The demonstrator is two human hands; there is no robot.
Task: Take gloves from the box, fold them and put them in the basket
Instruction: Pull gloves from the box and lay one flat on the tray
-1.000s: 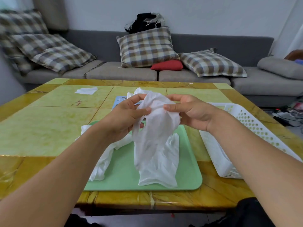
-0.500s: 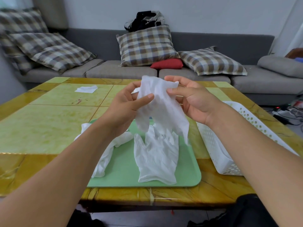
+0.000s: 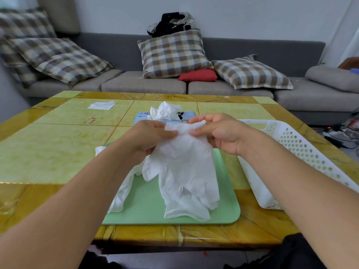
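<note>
Both hands hold one white glove by its cuff above the green tray. My left hand pinches the cuff's left side and my right hand pinches its right side. The glove hangs down with its fingers low over the tray. Under it lies another white glove, flat on the tray. A third glove droops over the tray's left edge. Behind my hands stands the blue glove box with a glove sticking out of its top. The white perforated basket sits to the right.
A white tissue lies on the yellow-green table at the far left. A grey sofa with checked cushions runs behind the table. Cables lie on the floor at the right.
My hands have come down from in front of me, lowering the glove until it hangs over the flat glove on the tray.
</note>
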